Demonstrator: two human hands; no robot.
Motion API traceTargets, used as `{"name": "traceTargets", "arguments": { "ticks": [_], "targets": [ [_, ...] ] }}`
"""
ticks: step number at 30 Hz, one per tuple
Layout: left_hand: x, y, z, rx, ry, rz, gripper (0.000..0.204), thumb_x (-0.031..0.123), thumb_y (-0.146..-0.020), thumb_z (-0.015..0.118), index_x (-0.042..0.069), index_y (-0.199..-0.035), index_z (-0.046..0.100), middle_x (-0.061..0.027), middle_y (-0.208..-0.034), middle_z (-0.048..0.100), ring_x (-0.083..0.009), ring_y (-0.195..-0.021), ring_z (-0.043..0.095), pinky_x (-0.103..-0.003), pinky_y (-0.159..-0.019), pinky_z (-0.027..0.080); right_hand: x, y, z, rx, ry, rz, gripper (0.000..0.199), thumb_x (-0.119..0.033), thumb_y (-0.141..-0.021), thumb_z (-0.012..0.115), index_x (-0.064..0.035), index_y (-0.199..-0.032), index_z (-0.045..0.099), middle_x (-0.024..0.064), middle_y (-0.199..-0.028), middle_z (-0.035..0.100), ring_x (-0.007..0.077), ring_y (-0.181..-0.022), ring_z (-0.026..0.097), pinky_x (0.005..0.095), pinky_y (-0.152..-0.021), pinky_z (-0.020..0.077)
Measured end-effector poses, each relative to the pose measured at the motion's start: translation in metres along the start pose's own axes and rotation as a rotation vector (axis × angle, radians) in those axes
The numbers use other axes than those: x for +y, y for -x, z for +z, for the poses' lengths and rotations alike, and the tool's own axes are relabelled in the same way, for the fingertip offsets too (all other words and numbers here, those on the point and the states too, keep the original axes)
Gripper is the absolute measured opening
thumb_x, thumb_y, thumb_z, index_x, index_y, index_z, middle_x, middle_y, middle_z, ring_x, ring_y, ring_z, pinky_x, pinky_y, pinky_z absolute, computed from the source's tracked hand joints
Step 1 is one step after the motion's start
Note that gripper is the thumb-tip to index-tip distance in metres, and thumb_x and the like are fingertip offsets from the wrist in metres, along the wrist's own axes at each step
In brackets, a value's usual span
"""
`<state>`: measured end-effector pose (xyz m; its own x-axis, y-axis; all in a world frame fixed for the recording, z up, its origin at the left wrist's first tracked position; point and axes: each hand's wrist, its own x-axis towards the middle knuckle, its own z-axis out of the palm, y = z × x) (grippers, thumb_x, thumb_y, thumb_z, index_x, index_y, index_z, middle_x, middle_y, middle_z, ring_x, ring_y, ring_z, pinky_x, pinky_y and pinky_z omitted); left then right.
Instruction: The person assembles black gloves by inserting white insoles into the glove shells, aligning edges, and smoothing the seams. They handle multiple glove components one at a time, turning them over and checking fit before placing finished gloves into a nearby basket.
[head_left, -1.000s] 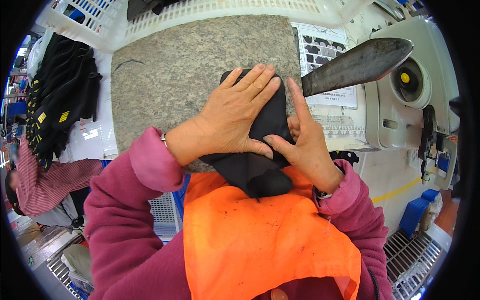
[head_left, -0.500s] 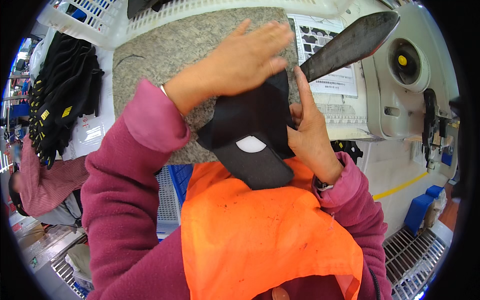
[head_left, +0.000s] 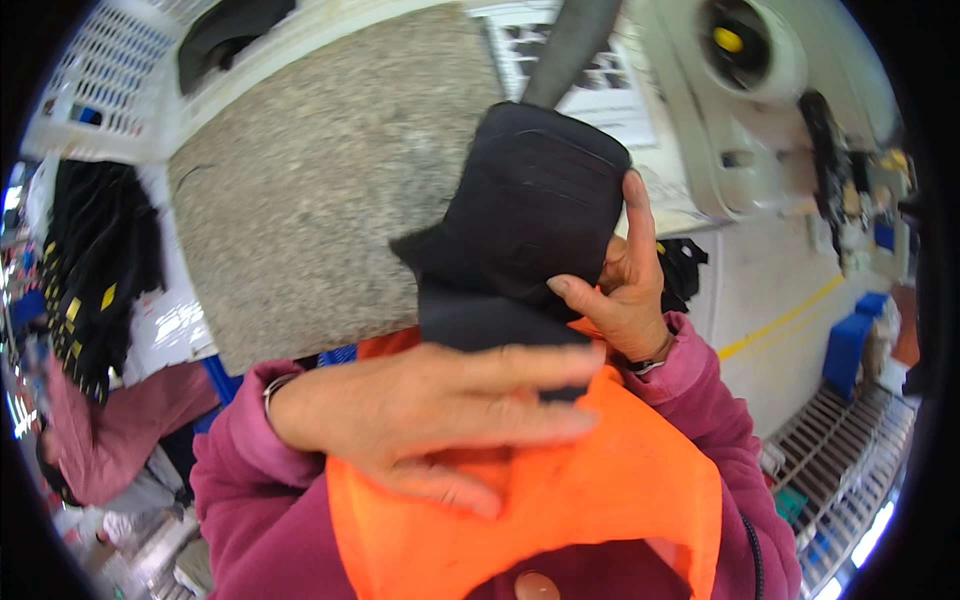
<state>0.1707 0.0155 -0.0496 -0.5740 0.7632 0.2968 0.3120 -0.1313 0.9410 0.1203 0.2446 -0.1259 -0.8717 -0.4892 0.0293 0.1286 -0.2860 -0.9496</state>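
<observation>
The right hand [head_left: 620, 290] grips a black cloth piece [head_left: 520, 215] over the speckled grey pad [head_left: 320, 190], left hand [head_left: 440, 410] flat, empty.

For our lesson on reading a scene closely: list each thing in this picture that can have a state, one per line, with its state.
Black fabric piece: lifted off the pad, held upright.
Right hand: grip closed on the fabric's right edge.
Left hand: open, fingers spread, blurred, holding nothing.
Grey speckled pad: lying flat, its top bare.
White basket: holding dark items.
</observation>
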Motion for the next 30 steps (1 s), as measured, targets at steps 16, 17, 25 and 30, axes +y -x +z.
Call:
{"name": "traceTargets", "arguments": {
  "ticks": [16, 17, 25, 30],
  "targets": [
    [-0.024, 0.013, -0.015, 0.618, -0.107, -0.497, 0.03, 0.017, -0.092, 0.058, -0.001, -0.115, 0.06, -0.0076, -0.095, 0.066, -0.0123, -0.079, 0.061, -0.025, -0.073, 0.048, 0.113, 0.249, -0.231, 0.976, 1.313, 0.353, 0.093, -0.02, -0.07, 0.078, -0.0204, -0.148, 0.027, 0.022, -0.111, 0.059, 0.0332, -0.099, 0.062, 0.0408, -0.082, 0.0496],
    [-0.026, 0.023, -0.026, 0.699, -0.191, -0.563, 0.029, 0.016, -0.093, 0.057, -0.001, -0.116, 0.06, -0.0075, -0.096, 0.066, -0.0121, -0.079, 0.06, -0.024, -0.074, 0.048, 0.123, 0.256, -0.233, 0.913, 1.274, 0.419, 0.091, -0.02, -0.07, 0.078, -0.0199, -0.147, 0.028, 0.0224, -0.111, 0.06, 0.0345, -0.099, 0.061, 0.0416, -0.083, 0.0492],
    [-0.038, 0.111, -0.176, 1.159, -0.627, -0.569, 0.033, 0.022, -0.095, 0.055, 0.002, -0.121, 0.059, -0.0065, -0.105, 0.066, -0.0125, -0.091, 0.061, -0.026, -0.075, 0.047, 0.121, 0.178, -0.156, 0.632, 0.671, 0.392, 0.064, -0.005, -0.078, 0.067, -0.0132, -0.137, 0.045, 0.0199, -0.104, 0.062, 0.0332, -0.085, 0.065, 0.0354, -0.075, 0.0524],
    [-0.054, 0.143, -0.254, 1.128, -1.145, -0.484, 0.037, 0.028, -0.091, 0.061, 0.001, -0.117, 0.062, -0.0104, -0.106, 0.065, -0.02, -0.097, 0.06, -0.031, -0.087, 0.045, 0.057, 0.109, -0.104, 0.307, 0.823, 0.138, 0.045, -0.007, -0.084, 0.064, -0.0022, -0.127, 0.052, 0.0171, -0.088, 0.066, 0.0299, -0.078, 0.066, 0.0363, -0.07, 0.0505]
  ]
}}
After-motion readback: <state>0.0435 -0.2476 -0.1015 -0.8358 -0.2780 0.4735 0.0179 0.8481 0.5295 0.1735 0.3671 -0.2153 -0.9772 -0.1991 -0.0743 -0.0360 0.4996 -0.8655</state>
